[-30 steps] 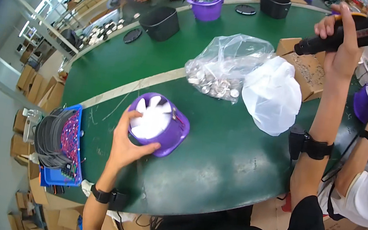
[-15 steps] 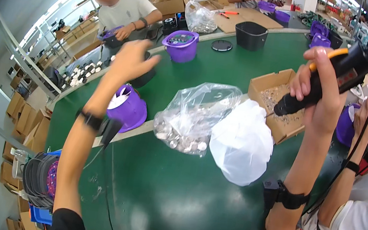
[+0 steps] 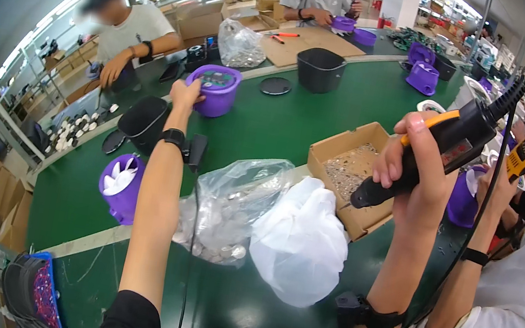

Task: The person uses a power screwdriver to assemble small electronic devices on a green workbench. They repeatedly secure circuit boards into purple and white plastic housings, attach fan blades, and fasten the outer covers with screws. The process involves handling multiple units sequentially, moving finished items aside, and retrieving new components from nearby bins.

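At the far side of the green table, my left hand (image 3: 187, 94) has its fingers against the left rim of a purple bucket-shaped housing (image 3: 219, 100), which holds a green circuit board. My right hand (image 3: 418, 161) is closed around a black electric screwdriver (image 3: 467, 137) with an orange lever. Its tip points down over an open cardboard box (image 3: 336, 159) of small screws. Between my arms lie a clear plastic bag (image 3: 214, 222) of round silvery parts and a white plastic bag (image 3: 300, 240). Left of my forearm stands another purple bucket (image 3: 120, 199) with white pieces in it.
Black tubs (image 3: 320, 71) and a round black lid (image 3: 275, 86) sit farther back. A cable (image 3: 187, 276) hangs beside my left forearm. Close on the right, a co-worker's arm (image 3: 465, 281) holds another screwdriver. Two people work across the table. A blue crate (image 3: 45, 258) stands at lower left.
My left hand has reached the purple housing with the circuit board and taken its rim. The screwdriver stays in my right hand. The whole view has shifted.
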A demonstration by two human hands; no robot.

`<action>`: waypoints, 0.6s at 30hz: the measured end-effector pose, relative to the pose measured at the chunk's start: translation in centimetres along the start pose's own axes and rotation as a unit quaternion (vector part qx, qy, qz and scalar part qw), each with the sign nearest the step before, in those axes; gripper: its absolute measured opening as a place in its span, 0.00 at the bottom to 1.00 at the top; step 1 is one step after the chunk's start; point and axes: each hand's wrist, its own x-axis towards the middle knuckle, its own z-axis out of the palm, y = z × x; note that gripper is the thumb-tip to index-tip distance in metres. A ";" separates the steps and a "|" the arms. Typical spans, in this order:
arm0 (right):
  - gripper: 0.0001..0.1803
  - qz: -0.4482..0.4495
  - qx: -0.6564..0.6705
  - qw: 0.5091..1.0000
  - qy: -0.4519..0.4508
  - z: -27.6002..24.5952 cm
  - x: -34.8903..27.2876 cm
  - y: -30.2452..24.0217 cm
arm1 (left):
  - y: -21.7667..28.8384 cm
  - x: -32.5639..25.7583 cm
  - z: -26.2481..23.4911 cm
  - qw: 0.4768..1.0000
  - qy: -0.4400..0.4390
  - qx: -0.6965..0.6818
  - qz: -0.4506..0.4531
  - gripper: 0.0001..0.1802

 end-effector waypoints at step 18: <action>0.24 0.065 0.302 0.839 -0.447 7.5 -8.5 -6.3 | 10.0 -41.7 -32.3 0.902 -0.401 -0.107 -0.120 0.21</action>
